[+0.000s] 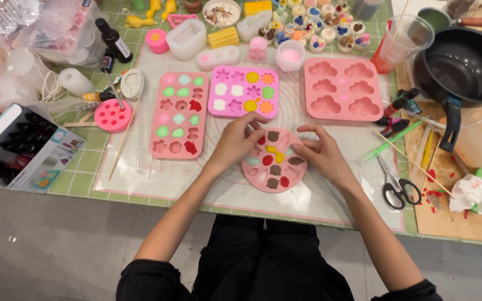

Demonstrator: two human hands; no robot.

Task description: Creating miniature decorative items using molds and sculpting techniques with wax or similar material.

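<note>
Across the middle of the frame runs the tabletop [85,178], covered in a green checked cloth, with a pale translucent mat [319,195] spread over its centre. At the upper right sits one dark frying pan [464,67], its handle pointing down toward the lower right.

Four pink moulds lie on the mat. One tall rectangular mould [178,114], left of centre, has its long axis running up and down the frame; its cavities hold green, pink and red fills. One square mould [244,91] at upper centre carries white, yellow, green and pink flower shapes. One wider mould [343,89] to its right shows six cloud-shaped cavities that look unfilled, its long axis lying left to right.

Lowest and nearest the person, at centre, is the round pink mould [274,161]. Being circular it has no long axis and points no particular way; it lies flat with its openings facing up. Its cavities show red, brown and yellow pieces; a sure count is not possible because the hands cover part of it.

Both hands are on this round mould. The left hand [240,139] rests over its upper left rim, fingers curled down onto it. The right hand [320,149] grips its right edge, fingers bent, thumb and forefinger pinched at the rim.

One pair of black-handled scissors [397,187] lies at the lower right, blades pointing to the upper left.
</note>
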